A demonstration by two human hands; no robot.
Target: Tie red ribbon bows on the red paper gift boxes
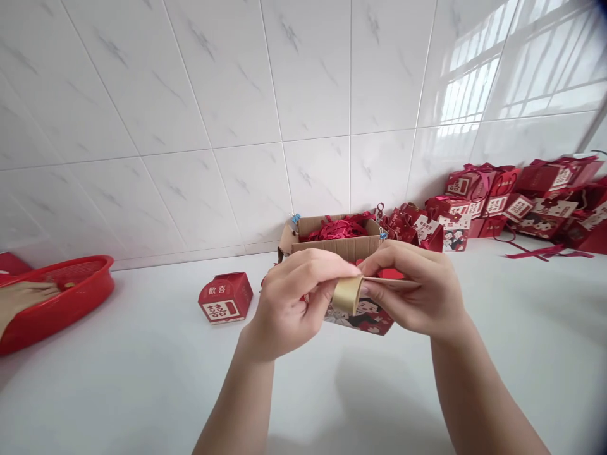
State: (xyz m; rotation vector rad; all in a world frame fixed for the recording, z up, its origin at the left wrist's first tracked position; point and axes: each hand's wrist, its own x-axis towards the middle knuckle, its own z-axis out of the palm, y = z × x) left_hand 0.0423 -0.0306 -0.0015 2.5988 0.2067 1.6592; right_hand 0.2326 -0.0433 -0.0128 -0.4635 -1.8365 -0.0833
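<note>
A short loop of gold ribbon is pinched between the thumb and fingers of my left hand. My right hand grips the thin top edge of a red gift box, right beside the ribbon. Cartoon figures are printed on this box's front. Both hands cover much of its upper part, so I cannot see how the ribbon meets it. To the left of my left hand, a small closed red box with white and gold lettering sits on the white counter.
Behind my hands is a cardboard carton of dark red ribbons, with blue clips on its rim. Several red gift boxes are stacked at right, near loose ribbon. Another person's hand reaches into a red plastic basket.
</note>
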